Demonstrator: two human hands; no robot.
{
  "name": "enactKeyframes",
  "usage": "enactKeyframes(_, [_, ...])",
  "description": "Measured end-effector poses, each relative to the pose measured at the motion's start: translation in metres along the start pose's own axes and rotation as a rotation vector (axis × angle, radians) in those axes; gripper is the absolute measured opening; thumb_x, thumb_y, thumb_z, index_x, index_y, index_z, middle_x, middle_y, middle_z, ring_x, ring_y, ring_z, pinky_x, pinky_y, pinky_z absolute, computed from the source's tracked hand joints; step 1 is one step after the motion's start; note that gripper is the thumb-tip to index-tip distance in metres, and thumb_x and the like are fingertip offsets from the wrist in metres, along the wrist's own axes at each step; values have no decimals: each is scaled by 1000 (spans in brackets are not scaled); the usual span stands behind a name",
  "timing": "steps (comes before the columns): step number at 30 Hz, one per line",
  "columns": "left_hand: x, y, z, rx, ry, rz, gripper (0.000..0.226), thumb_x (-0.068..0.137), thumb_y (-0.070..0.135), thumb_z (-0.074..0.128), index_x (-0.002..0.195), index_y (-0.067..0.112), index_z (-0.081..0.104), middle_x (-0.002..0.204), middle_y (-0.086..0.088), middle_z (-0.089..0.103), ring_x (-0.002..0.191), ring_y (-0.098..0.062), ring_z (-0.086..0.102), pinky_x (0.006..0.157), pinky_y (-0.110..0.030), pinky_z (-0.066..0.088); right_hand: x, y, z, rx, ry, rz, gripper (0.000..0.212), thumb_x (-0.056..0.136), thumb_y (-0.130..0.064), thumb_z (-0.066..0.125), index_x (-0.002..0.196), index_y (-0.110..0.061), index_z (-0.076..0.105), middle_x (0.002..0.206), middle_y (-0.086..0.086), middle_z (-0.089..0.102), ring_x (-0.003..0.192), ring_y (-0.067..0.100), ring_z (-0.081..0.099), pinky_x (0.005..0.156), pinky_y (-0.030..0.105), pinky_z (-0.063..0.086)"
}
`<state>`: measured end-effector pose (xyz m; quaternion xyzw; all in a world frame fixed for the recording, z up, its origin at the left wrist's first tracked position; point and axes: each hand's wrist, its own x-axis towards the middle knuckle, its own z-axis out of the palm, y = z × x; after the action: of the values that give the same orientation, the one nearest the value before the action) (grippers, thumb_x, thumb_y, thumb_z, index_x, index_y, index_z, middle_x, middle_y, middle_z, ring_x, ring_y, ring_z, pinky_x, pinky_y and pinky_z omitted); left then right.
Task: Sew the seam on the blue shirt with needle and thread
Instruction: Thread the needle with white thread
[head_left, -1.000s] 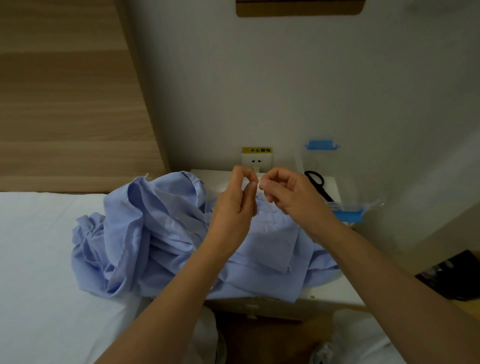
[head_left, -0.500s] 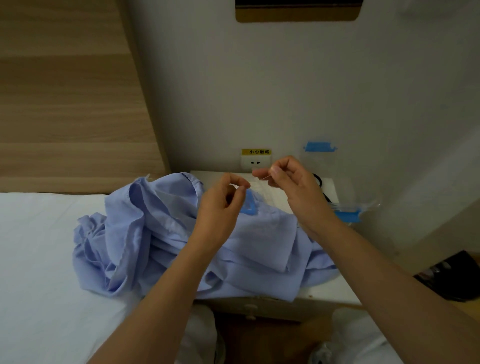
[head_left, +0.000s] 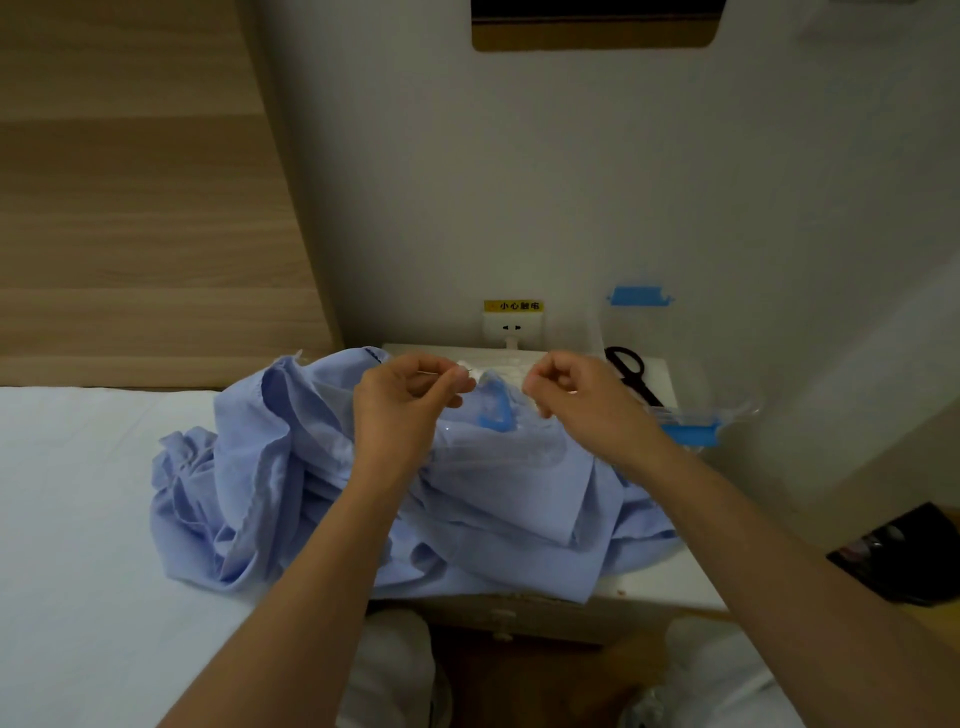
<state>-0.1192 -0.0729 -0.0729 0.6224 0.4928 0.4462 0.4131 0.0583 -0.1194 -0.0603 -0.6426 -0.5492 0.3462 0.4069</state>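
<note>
Both forearms reach in from the near edge, hands raised side by side above the crumpled blue shirt (head_left: 249, 493), which sprawls from the bed (head_left: 78, 519) on the left onto the white counter (head_left: 660, 582). The left hand (head_left: 410, 400) pinches a fine needle (head_left: 470, 370) between thumb and forefinger. The right hand (head_left: 582, 400) curls its fingers together; any thread there is too fine to tell. Black scissors (head_left: 631, 371) lie far right.

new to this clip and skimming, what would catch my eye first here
Two hands are raised mid-frame: the left hand pinches what looks like a needle, and the right hand pinches too, likely thread too fine to see. Under them a crumpled blue shirt spills from the nightstand onto the white bed. Black scissors lie at the nightstand's back right.
</note>
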Motion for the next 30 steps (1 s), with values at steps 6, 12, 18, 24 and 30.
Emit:
enactKeyframes(6, [-3,4,2,37,-65,80,5,84,24,69,80,26,68,75,3,72,68,-6,68,65,-15,53,4,-1,8,70,123,-126,12,96,-19,56,85,-15,60,78,-3,65,72,-1,58,66,8,44])
enactKeyframes(12, [-3,5,2,66,-104,149,2,84,22,71,82,21,71,74,8,70,70,-3,65,64,-11,49,6,-3,15,101,77,-176,8,90,-18,66,89,-11,70,83,11,69,72,12,60,71,26,52])
enactKeyframes(18, [-1,7,2,22,-123,122,5,83,21,71,83,26,69,73,7,70,69,-4,66,63,-14,50,6,-1,14,48,3,-148,9,90,-19,67,89,-11,72,84,6,71,78,17,65,72,22,52])
enactKeyframes(24, [-6,10,8,-264,-124,-7,33,85,14,69,116,15,61,92,-4,72,88,-16,68,71,-24,57,5,-5,9,260,60,-26,16,95,-15,59,96,-2,68,49,-20,57,46,-9,51,47,5,38])
enactKeyframes(30, [-9,9,19,-214,-131,67,13,87,14,64,96,7,69,89,-6,72,80,-10,68,69,-21,55,-1,-8,9,226,-5,-18,17,96,-14,58,100,-1,68,55,-16,59,44,-9,50,46,5,37])
